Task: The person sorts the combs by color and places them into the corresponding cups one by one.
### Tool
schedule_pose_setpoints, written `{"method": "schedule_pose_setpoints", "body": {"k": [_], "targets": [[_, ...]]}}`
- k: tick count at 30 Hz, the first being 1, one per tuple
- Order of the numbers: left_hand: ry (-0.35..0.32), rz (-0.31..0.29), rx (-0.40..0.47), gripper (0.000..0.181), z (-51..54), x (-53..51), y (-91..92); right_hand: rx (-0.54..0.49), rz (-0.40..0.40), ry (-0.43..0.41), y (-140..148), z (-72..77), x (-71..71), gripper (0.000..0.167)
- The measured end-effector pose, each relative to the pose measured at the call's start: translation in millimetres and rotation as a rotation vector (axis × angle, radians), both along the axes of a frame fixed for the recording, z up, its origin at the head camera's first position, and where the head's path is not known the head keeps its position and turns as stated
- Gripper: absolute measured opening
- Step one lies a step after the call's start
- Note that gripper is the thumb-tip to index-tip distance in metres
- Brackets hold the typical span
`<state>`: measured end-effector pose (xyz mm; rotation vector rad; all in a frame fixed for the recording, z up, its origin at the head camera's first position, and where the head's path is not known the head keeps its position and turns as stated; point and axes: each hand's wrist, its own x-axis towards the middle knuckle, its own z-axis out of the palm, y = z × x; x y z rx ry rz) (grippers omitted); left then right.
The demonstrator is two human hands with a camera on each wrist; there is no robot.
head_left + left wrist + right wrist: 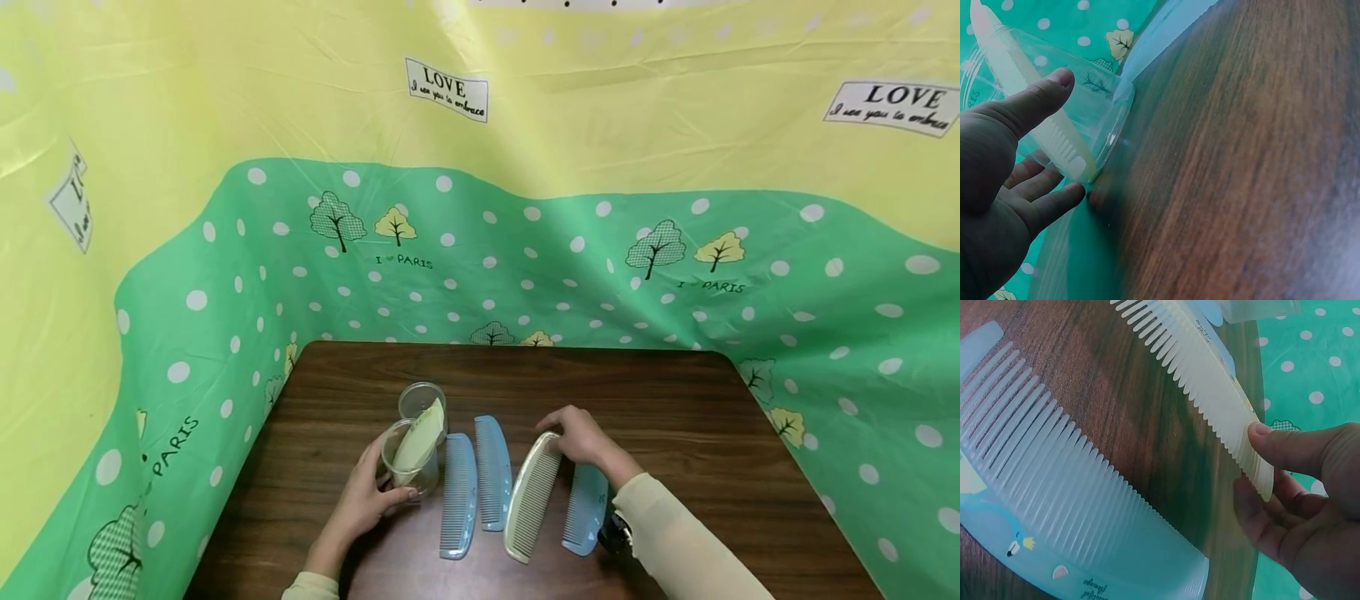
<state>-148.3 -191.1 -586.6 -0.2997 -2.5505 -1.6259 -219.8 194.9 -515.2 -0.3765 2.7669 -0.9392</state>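
Observation:
My left hand (366,493) holds a clear plastic cup (426,478) at the left of the table, thumb on one side and fingers on the other. A pale yellow comb (1054,134) leans inside that cup, its upper end sticking out past the rim. Toward the right, my right hand (579,435) pinches the far end of another pale yellow comb (1213,394) between thumb and fingers. That comb slants over the table, teeth facing right in the head view. Beside it lies a blue comb (1079,519), partly under my right forearm in the head view.
Two more blue combs, one nearer the cup (459,500) and one in the middle (492,477), lie between my hands. Behind the held cup is a second clear cup (417,390). The brown wooden table (645,383) is bordered by a green and yellow printed curtain (525,267).

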Motion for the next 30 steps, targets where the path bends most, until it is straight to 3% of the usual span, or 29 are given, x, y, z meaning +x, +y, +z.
{"method": "schedule_pose_setpoints", "body": {"k": [7,16,23,30], "targets": [[-0.017,-0.001,0.014,0.101,2.2,0.4,-0.2,0.004,0.006,-0.034,2.4,1.6,0.2,0.026],[-0.027,-0.002,0.032,0.101,1.9,-0.1,0.5,0.005,-0.025,0.017,3.6,5.5,3.0,0.024],[-0.028,-0.006,0.05,0.101,0.1,1.1,1.3,-0.103,-0.023,-0.021,6.1,9.8,8.8,0.026],[-0.042,-0.007,0.061,0.101,-1.2,0.8,1.3,-0.147,-0.01,-0.004,10.0,14.7,13.6,0.024]]}}
